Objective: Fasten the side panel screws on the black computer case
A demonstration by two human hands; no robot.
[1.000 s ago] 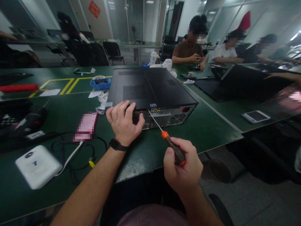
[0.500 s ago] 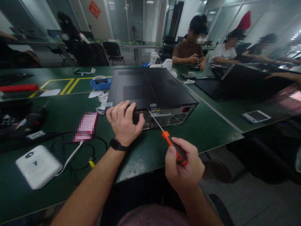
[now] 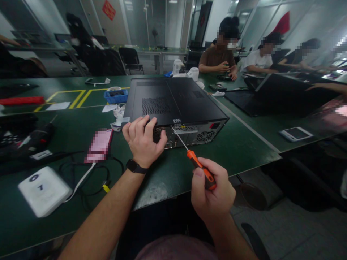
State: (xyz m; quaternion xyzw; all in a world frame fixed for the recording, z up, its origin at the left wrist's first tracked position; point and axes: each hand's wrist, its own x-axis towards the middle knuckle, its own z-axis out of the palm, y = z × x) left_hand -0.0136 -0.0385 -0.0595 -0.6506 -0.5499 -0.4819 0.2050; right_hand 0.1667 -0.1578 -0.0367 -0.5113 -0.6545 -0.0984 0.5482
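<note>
Left hand: clamps the near left corner of the black metal computer case, fingers curled over the top edge, thumb pressed against the rear panel.
Wrist: wears a black watch.
Right hand: closes in a fist around the handle of the orange-and-black screwdriver with a thin steel shaft, thumb up along the grip.
Screwdriver: slants up and to the left from the fist, tip at the upper edge of the rear panel, just beside the left thumb; cannot tell whether it sits in a screw.
Case: lies flat on the dark green table, rear panel with fan grille and ports facing the camera, vented side panel upward.
Left of the case: pink flat phone-like slab near the left wrist; white rectangular box marked 7 nearer the table edge, with black and white cables between them.
Behind, to the left: small blue plastic tray by yellow floor-tape lines on the table top.
Right of the case: white phone, well apart from it.
Far side: three seated people, hands busy at their own work.
</note>
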